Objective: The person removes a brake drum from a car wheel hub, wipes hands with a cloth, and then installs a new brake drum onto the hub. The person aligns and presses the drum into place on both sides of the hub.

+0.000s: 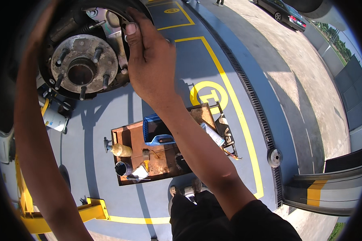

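A drum brake assembly fills the upper left, with a round metal wheel hub (84,66) and several studs standing out of it. Around the hub is the dark curved rim (124,82) of the brake. My right hand (151,60) is closed on the right side of this rim, thumb pressed on its near face; the other fingers are mostly hidden. A shiny metal brake part (108,20) shows between hub and rim. Along the left side my left arm reaches up, and only the edge of my left hand (45,18) shows, its fingers hidden.
Below lies a rusty tray (171,173) with a blue plastic bin (159,139), spray bottle (121,150), paintbrush (146,160), dark cup (122,168) and spray can (212,134). A yellow lift arm (86,213) is at lower left. A drain grate (245,80) crosses the floor; a car (283,14) stands beyond.
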`<action>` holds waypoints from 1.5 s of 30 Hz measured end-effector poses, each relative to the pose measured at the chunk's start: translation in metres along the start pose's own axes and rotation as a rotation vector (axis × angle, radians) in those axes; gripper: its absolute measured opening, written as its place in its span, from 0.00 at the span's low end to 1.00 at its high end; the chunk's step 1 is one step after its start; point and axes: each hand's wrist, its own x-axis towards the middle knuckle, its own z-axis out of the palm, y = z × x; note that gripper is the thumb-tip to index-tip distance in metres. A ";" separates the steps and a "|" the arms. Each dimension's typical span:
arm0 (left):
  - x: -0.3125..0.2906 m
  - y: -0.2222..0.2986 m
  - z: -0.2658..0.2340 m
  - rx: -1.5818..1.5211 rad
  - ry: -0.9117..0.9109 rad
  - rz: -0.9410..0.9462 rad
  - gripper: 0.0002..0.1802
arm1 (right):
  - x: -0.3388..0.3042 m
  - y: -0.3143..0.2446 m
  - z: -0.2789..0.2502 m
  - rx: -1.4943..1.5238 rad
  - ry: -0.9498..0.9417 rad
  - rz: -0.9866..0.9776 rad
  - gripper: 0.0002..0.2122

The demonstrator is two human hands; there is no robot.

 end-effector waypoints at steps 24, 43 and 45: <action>-0.022 0.024 0.019 0.018 0.046 0.021 0.52 | 0.009 -0.013 -0.004 0.182 -0.198 0.270 0.15; -0.007 0.011 0.005 0.076 0.108 -0.100 0.55 | 0.041 -0.018 0.011 -0.041 -0.470 -0.084 0.16; -0.007 0.011 0.004 0.117 0.104 -0.118 0.55 | 0.039 -0.024 0.008 0.155 -0.359 0.255 0.15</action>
